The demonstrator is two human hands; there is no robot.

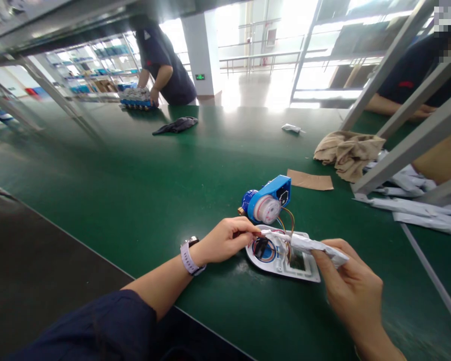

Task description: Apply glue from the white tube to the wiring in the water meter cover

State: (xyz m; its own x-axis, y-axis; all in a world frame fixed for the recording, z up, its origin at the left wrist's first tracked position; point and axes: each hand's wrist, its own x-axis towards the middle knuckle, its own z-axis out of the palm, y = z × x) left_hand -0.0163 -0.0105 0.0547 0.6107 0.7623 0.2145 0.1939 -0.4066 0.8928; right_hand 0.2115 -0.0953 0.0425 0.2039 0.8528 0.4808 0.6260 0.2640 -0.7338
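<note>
Thumb and fingers of the right hand (355,278) pinch a crinkled white packet (308,244), apparently raised for clearance above an open meter cover (281,269); the left hand (225,238) appears pinched on its thin end. Short wires (292,219) likely keep the blue meter (273,189) close, at 11 o'clock. The green surface (135,185) opens toward 10; its near edge runs at 7.

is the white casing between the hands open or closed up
Open: the white casing lies hollow side up, its coiled wire and black part exposed, and thin wires rise toward the blue meter.
</note>
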